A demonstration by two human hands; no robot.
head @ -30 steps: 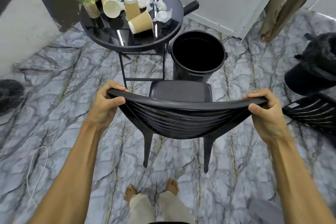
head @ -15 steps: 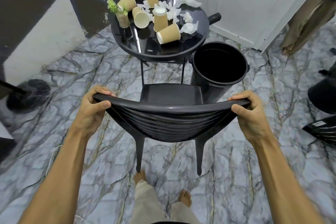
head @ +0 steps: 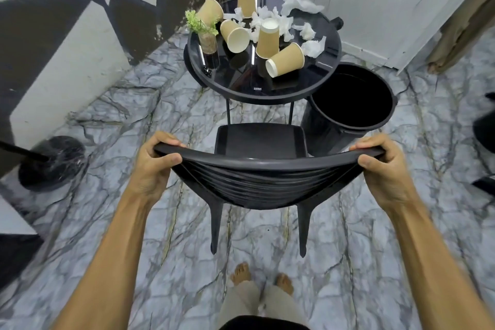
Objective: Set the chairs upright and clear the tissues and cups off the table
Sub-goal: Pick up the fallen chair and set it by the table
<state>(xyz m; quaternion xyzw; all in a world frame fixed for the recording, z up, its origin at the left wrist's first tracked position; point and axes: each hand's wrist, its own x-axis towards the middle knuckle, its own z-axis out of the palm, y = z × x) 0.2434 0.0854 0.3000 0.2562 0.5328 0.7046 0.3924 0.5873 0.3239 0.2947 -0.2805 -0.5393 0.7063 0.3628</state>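
Here is the chair (head: 261,169), black moulded plastic, standing upright on the marble floor (head: 115,126) with its seat facing the round tabletop (head: 267,91) and its front edge near the tabletop's near rim. It looks light for its bulk and stiff enough to carry by the backrest; the curved top rail is smooth and probably a little slick, so the two outer ends of that rail, where it narrows, are the sensible places to take hold. And that is where both hands are. The left hand (head: 152,166) is closed around the left end of the rail, thumb on the back face, fingers wrapped over the top. The right hand (head: 380,166) mirrors it on the right end, clamped the same way. Whether the two rear legs touch the floor or hang just above it, I cannot tell.

Beyond the chair, the paper cups (head: 285,59) are scattered over the tabletop, some upright, some tipped on their sides, thin-walled and easy to crush. Crumpled tissues (head: 308,32) lie toward the far right edge, weightless, a pinch will do. A small potted plant (head: 205,32) sits at the left edge. A black bin (head: 318,126) stands open on the floor, just beside the tabletop's right side.
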